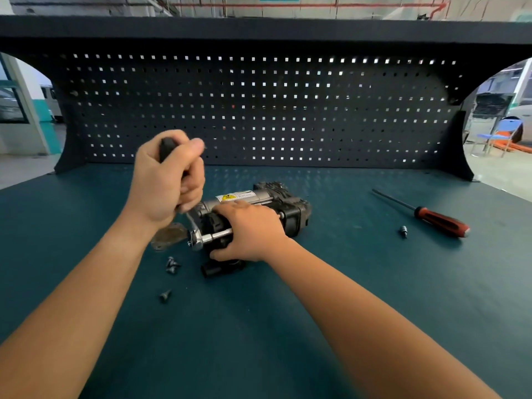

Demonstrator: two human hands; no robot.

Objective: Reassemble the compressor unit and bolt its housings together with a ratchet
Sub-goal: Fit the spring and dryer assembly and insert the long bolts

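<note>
Several bolts (172, 265) near compressor (292, 217); screwdriver (440, 221) lies well apart.

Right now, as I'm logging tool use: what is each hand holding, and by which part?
The left hand grips the ratchet by its black handle; the right hand holds the compressor unit over its near end.

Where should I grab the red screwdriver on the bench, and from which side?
Take the screwdriver by its thick red handle, coming from above and closing across it. It lies flat, handle toward the right, and the thin shaft offers little grip.
</note>
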